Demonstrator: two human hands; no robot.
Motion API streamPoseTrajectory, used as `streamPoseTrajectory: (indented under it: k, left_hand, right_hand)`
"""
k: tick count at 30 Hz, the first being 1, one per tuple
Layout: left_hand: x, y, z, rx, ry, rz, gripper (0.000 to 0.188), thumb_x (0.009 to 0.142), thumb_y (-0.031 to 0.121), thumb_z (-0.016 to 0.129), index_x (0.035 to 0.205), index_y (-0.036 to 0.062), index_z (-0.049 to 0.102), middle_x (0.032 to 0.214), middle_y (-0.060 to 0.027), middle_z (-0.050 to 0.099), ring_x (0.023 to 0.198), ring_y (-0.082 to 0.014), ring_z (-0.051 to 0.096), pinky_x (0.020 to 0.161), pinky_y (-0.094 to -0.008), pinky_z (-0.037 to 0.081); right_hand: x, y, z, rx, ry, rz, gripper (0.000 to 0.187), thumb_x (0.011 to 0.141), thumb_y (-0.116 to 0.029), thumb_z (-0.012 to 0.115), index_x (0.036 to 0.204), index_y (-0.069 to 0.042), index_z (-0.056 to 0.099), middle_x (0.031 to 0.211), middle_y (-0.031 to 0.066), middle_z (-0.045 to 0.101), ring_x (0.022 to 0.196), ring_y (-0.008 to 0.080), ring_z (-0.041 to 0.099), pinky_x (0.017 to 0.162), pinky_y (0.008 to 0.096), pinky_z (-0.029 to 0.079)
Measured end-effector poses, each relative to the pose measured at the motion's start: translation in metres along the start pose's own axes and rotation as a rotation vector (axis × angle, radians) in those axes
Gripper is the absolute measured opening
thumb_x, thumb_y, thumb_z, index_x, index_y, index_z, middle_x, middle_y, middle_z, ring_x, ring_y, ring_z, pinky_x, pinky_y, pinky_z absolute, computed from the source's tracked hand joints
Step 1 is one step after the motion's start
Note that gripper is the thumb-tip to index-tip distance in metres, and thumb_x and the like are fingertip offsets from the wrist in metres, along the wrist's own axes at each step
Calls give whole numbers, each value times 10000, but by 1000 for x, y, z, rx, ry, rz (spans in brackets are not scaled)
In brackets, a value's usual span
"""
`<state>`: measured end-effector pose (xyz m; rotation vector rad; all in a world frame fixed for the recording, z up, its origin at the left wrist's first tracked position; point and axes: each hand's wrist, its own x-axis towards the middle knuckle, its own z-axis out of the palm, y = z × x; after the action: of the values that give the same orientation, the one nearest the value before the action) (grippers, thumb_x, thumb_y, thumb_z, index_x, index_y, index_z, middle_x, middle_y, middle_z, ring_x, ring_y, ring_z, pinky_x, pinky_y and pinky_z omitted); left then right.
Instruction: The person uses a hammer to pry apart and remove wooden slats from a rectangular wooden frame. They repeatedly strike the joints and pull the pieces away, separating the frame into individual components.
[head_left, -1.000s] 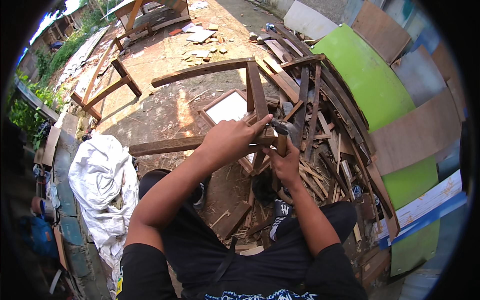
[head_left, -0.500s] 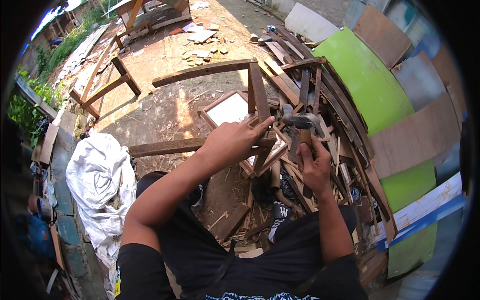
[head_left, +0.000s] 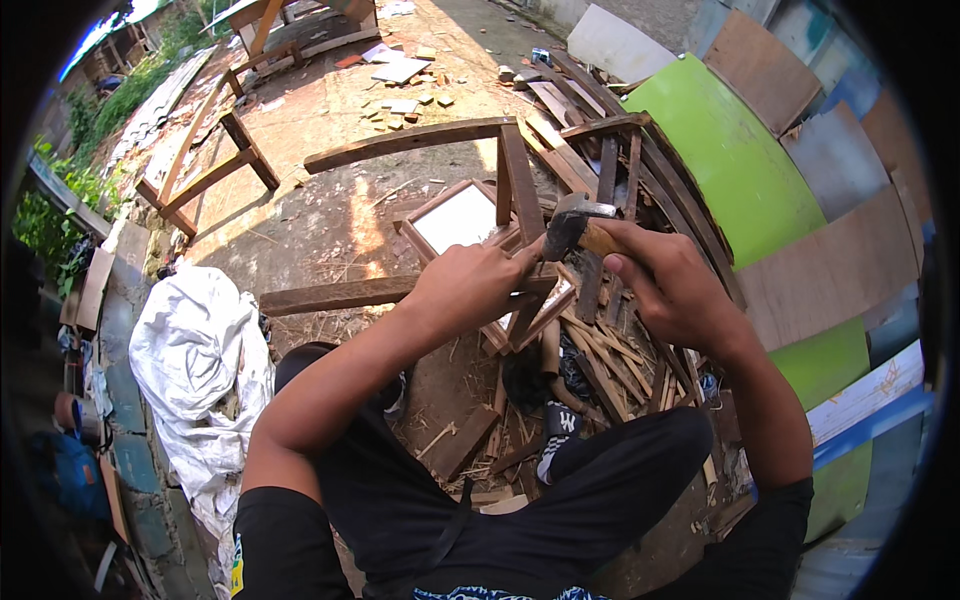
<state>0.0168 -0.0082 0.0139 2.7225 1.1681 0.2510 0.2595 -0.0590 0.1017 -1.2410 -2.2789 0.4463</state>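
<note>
A hammer (head_left: 598, 238) with a wooden handle is in my right hand (head_left: 680, 288), whose fingers are closed around the grip. Its dark metal head lies right at the fingertips of my left hand (head_left: 468, 288). That hand rests over a corner of a dark wooden frame (head_left: 345, 295), its fingers pressed together in a pinch. What they pinch is hidden behind the hammer head. One rail of the frame runs left from under my left hand; another long rail (head_left: 400, 143) stretches across farther away, joined to upright posts.
Under the frame lie wood-edged white panels (head_left: 465, 218). Scrap wood (head_left: 605, 360) and long planks pile up to the right, beside a green board (head_left: 725, 160). A white sack (head_left: 195, 345) lies left. Another wooden frame (head_left: 215, 180) stands at far left.
My right hand has swung the hammer left and down, bringing its head to my left fingertips; my right elbow now sits farther out. My left hand and the frame stay almost in place.
</note>
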Motion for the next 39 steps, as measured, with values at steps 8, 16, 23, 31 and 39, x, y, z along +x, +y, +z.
streamPoseTrajectory:
  k: [8, 16, 23, 31, 39]
  left_hand:
    - [0, 0, 1, 4, -8, -5, 432, 966, 462, 671, 1237, 130, 624, 737, -167, 694, 689, -387, 710, 628, -492, 563]
    - [-2, -2, 1, 3, 20, 28, 697, 1010, 424, 613, 1603, 151, 370, 725, -152, 683, 664, -346, 713, 594, -476, 573]
    - [-2, 3, -2, 8, -21, -20, 637, 950, 468, 689, 1492, 180, 517, 731, -161, 688, 679, -375, 709, 620, -483, 557]
    - [-3, 2, -2, 22, -15, 24, 664, 1012, 411, 610, 1592, 165, 401, 737, -152, 687, 693, -348, 721, 617, -474, 576]
    - [-3, 0, 5, 13, 81, 35, 427, 966, 432, 675, 1262, 132, 603, 771, -151, 694, 708, -356, 719, 625, -482, 582]
  right_hand:
    - [1, 3, 1, 4, -12, -60, 334, 1007, -92, 597, 1314, 40, 610, 1018, 307, 701, 932, 433, 712, 818, 425, 539]
    - [-1, 5, 4, 0, -38, -1, 343, 993, -73, 612, 1319, 35, 615, 1105, 299, 702, 994, 442, 708, 857, 448, 549]
    - [6, 3, -2, 6, 146, -87, 325, 996, -85, 618, 1298, 36, 626, 1072, 284, 712, 927, 429, 716, 802, 443, 549]
    - [28, 3, 10, 117, -72, 133, 235, 954, -115, 744, 1145, 19, 718, 804, 60, 690, 719, 72, 530, 669, 287, 490]
    - [30, 21, 52, 332, -7, 101, 185, 919, -138, 758, 991, 28, 724, 730, 101, 648, 650, 148, 565, 621, 341, 458]
